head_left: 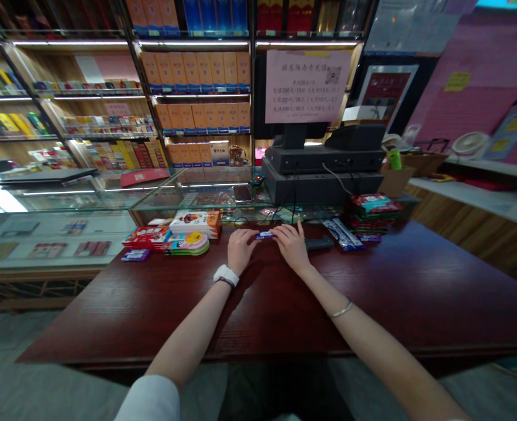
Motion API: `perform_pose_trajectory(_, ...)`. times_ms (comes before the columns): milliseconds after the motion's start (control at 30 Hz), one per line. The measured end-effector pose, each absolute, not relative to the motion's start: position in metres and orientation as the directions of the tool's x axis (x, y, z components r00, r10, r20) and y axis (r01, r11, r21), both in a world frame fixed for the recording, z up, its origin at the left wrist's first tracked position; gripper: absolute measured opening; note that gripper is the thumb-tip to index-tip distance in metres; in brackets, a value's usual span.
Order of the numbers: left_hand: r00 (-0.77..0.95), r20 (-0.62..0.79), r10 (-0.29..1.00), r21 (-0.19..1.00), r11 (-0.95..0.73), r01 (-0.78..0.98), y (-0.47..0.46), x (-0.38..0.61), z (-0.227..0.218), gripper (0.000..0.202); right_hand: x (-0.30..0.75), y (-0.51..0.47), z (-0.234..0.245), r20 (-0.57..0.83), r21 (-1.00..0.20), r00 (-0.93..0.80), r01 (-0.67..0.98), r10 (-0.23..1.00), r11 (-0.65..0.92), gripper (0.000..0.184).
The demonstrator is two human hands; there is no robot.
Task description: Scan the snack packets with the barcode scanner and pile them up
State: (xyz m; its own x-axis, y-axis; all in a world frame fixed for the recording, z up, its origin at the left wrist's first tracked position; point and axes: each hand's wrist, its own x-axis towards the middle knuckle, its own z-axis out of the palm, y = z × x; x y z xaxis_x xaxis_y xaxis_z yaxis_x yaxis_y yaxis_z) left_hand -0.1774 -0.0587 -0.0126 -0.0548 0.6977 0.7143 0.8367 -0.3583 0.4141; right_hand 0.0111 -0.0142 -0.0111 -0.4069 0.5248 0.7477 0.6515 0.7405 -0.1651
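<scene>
Worktop (394, 280) shows bare wood at lower right, while fingers of left hand (240, 250) and right hand (292, 245) grasp a small blue packet (265, 235) near the goods-filled glass case (183, 202) at centre.

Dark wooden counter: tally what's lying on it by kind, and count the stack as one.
Loose packets: 5 (red packet, pink-and-green packet, small purple packet, long blue-and-white packet, small blue packet between left hand and right hand)
Orange-and-white box: 1
Black handheld device: 1
Stack of red-and-teal packets: 1
Total: 8
</scene>
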Motion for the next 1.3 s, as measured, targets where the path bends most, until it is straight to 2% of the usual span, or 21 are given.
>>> perform_pose_trajectory(300,-0.027,0.723,0.690,0.371,-0.355,0.858,-0.056,-0.182,-0.013,0.018,0.015,-0.009,-0.008,0.750,-0.167,-0.418,0.631,0.513,0.758,0.032)
perform_pose_trajectory(433,-0.014,0.741,0.671,0.337,-0.354,0.872,-0.055,-0.193,-0.010,0.012,0.032,-0.005,0.004,0.742,-0.223,-0.429,0.566,0.515,0.794,0.038)
perform_pose_trajectory(600,-0.087,0.742,0.665,0.372,-0.300,0.878,-0.052,-0.205,-0.011,0.007,0.081,0.011,0.005,0.707,-0.294,-0.442,0.526,0.552,0.798,0.040)
perform_pose_trajectory(767,-0.169,0.730,0.663,0.432,-0.255,0.865,-0.046,-0.210,-0.016,0.007,0.132,0.032,-0.001,0.525,-0.394,-0.518,0.555,0.675,0.733,0.051)
perform_pose_trajectory(1000,-0.208,0.722,0.660,0.463,-0.238,0.854,-0.045,-0.215,-0.021,0.007,0.147,0.041,-0.007,0.423,-0.342,-0.589,0.600,0.688,0.723,0.081)
perform_pose_trajectory(1200,-0.211,0.714,0.668,0.467,-0.230,0.854,-0.047,-0.214,-0.023,0.006,0.129,0.041,-0.025,0.220,-0.329,-0.629,0.672,0.746,0.664,0.083)
perform_pose_trajectory(1300,-0.217,0.703,0.677,0.474,-0.220,0.852,-0.046,-0.213,-0.024,0.006,0.123,0.040,-0.030,0.174,-0.316,-0.606,0.712,0.777,0.626,0.082)
